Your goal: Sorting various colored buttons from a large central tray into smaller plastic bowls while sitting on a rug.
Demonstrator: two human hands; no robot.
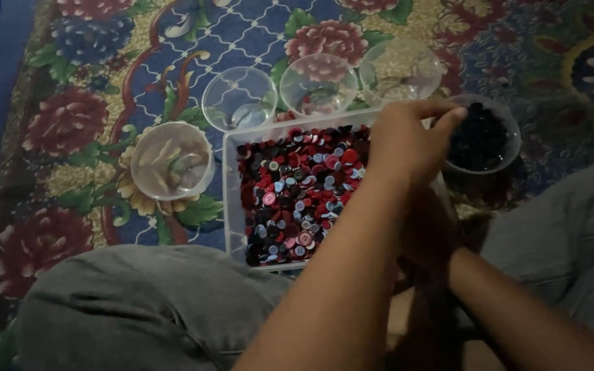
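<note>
My left hand (pixel 407 141) is just above the far right corner of the clear tray (pixel 232 199) of mixed buttons (pixel 297 192), fingers pinched together. I cannot tell if a button is between them; it is too dark. The fingertips point to the bowl of dark buttons (pixel 481 137), just right of the tray. My right hand (pixel 431 237) is low at the tray's right side, behind my left arm, so I cannot tell its grip. I think I should keep the pinch closed until it is well over that bowl, so nothing falls on the flowered carpet (pixel 70 117). The four clear bowls (pixel 240 98) stand beyond and left of the tray.
</note>
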